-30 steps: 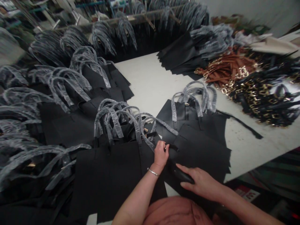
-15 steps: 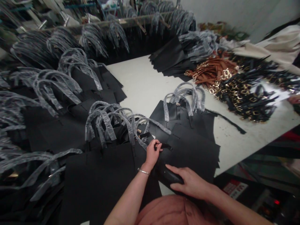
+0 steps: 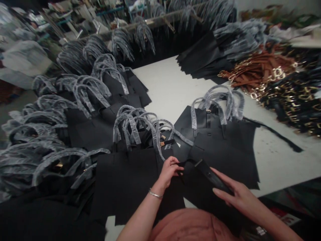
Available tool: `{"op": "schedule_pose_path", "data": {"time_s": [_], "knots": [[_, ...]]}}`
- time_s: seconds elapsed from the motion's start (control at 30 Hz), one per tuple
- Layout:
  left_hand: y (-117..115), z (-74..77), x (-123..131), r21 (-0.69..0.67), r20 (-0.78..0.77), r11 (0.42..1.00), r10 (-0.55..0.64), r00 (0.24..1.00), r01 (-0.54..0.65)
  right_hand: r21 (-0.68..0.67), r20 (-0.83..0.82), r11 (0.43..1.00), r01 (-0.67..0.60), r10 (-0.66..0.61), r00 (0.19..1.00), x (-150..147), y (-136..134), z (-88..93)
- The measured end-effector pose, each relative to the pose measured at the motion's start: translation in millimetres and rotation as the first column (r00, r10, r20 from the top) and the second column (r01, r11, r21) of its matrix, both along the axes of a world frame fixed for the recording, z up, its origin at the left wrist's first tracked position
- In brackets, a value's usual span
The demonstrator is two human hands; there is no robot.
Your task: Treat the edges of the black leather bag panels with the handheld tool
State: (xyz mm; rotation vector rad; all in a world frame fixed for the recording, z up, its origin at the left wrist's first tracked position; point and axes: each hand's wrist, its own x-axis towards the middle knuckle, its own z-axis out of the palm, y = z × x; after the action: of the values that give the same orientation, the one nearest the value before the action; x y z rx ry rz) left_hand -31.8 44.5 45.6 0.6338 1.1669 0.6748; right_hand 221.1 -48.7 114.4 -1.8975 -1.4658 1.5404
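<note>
My left hand [image 3: 172, 170], with a bangle on its wrist, is closed in a pinch on a thin black strap [image 3: 185, 163]. The strap stretches right toward the tip of a long black hand tool [image 3: 213, 177], whose exact kind I cannot make out. My right hand [image 3: 235, 194] is wrapped around that tool, thumb and fingers on either side of it. Below both hands lie black bag panels [image 3: 223, 154]. Plastic-wrapped handles [image 3: 132, 124] arch up from the panels left of my left hand, beside a small gold buckle [image 3: 162, 144].
More wrapped handles [image 3: 92, 87] on black panels fill the left side. Brown straps with gold clasps [image 3: 263, 68] and black straps with gold hardware [image 3: 296, 97] are heaped at the right. A loose black strip [image 3: 276, 134] lies on the white table [image 3: 160, 83].
The view has swung left. My right hand has lifted and turned the black tool, so its flat tip now points at the strap. My left hand still pinches the strap.
</note>
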Motion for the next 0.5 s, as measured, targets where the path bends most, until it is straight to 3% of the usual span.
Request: {"op": "schedule_pose_path", "data": {"time_s": [0.27,0.4,0.5], "knots": [[-31,0.8,-10,-0.162,0.016,0.986,0.046,0.999,-0.043,-0.066,-0.051,0.992,-0.109,0.106,0.993,-20,10,9.0],[-46,-4.2,-5,-0.24,0.117,0.971,0.034,0.993,-0.005,-0.123,-0.095,0.986,-0.109,0.098,0.991,-21,8,9.7],[-55,-6.5,-1,-0.223,0.19,0.975,0.035,0.981,0.008,-0.189,-0.175,0.977,-0.102,0.069,0.982,-20,2,8.1]]}}
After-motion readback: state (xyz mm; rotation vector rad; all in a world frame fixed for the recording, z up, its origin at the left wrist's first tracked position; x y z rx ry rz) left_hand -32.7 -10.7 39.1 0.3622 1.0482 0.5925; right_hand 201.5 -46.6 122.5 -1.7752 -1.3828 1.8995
